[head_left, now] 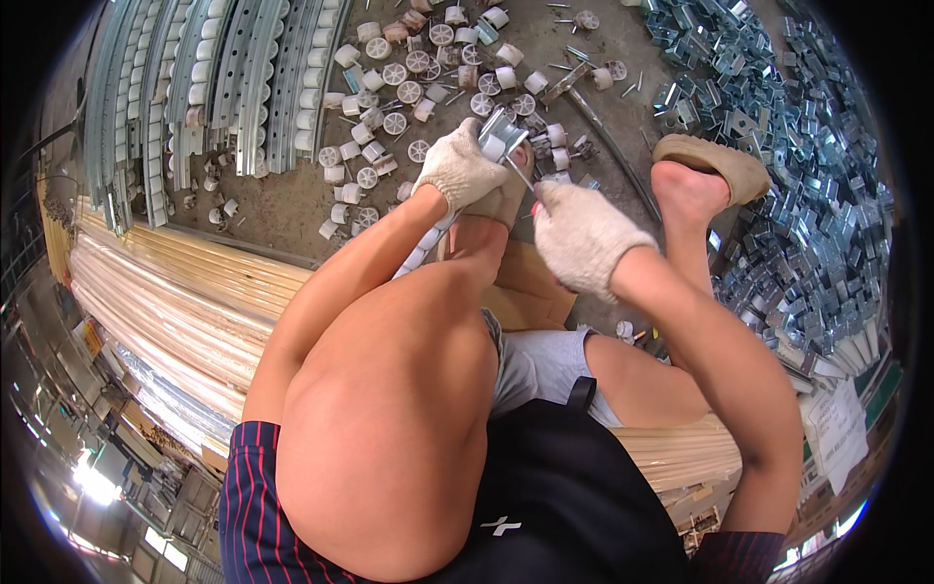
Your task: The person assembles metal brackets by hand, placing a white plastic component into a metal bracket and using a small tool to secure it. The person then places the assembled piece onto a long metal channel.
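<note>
The left gloved hand [460, 167] is clamping its fingers around the metal roller track [501, 127], just short of its far end, and the right gloved hand [587, 237] is closing its fingers on a slim metal rod [521, 174]! The rod's tip is pointing at the end white roller [494, 149]; whether it's touching, I cannot tell. Working this well probably means bracing the track firmly, pressing in short, controlled pushes, and keeping left fingertips and the sandalled left foot [501, 202] out of any slip. The track is sitting by that foot, its long axis running diagonally, far end pointing up and right, away from the body.
</note>
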A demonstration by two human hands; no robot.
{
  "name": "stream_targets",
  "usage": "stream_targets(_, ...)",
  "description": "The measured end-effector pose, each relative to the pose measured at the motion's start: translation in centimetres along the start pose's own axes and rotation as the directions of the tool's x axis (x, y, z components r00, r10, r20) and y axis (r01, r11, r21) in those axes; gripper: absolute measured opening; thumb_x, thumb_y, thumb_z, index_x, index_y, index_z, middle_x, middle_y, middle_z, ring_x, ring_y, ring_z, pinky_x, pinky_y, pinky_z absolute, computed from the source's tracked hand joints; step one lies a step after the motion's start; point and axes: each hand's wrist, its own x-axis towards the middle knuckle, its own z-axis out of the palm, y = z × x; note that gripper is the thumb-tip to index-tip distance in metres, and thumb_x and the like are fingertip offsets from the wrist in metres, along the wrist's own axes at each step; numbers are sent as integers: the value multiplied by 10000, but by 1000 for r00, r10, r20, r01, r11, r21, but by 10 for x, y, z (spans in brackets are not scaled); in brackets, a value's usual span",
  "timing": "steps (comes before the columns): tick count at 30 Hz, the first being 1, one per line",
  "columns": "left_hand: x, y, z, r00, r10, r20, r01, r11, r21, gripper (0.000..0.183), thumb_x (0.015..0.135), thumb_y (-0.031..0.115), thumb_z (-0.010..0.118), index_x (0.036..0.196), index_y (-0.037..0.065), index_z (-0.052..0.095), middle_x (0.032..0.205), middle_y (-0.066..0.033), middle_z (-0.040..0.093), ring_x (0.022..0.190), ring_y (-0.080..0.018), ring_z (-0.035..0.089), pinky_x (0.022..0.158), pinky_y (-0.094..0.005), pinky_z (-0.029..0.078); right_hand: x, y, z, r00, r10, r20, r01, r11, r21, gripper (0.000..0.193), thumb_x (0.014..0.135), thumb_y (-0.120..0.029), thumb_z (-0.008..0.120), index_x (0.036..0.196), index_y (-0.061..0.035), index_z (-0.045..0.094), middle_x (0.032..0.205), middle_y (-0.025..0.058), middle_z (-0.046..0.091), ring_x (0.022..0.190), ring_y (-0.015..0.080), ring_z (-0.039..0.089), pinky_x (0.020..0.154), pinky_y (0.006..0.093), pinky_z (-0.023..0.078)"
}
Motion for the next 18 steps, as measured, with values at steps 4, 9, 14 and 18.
stream_targets(4,-2,5,-2,1000,-16,27,16,1000,-16,763,689,422,808,1306,5,644,1117,-281,756,1080,-417,740,945,-452,579,-1,5,-6,985,110,132,-134,973,189,281,910,-193,599,1010,-42,814,908,148,775,891,295,715,815,418,585)
stream_targets(9,-2,0,-5,1000,-6,30,7,999,-43,770,704,429,804,1316,-4,629,1132,-275,755,1105,-417,731,970,-450,569,10,44,-68,909,177,378,-346,826,445,355,965,-185,519,1218,-53,732,782,95,703,628,227,665,585,396,586)
stream_targets(14,-4,7,-5,998,-23,62,24,1000,-16,862,690,391,794,1405,-38,577,1157,-294,743,1120,-411,726,973,-442,565,35,70,-101,862,158,481,-344,880,327,492,996,-181,502,1458,-83,638,741,88,606,580,174,582,534,358,522)
stream_targets(18,-6,9,-9,994,-57,89,59,998,-14,878,692,372,781,1425,-62,565,1153,-298,742,1131,-413,721,992,-436,556,59,45,-119,843,242,481,-253,967,-43,406,958,-171,532,1312,-77,707,791,129,676,627,204,662,547,376,549)
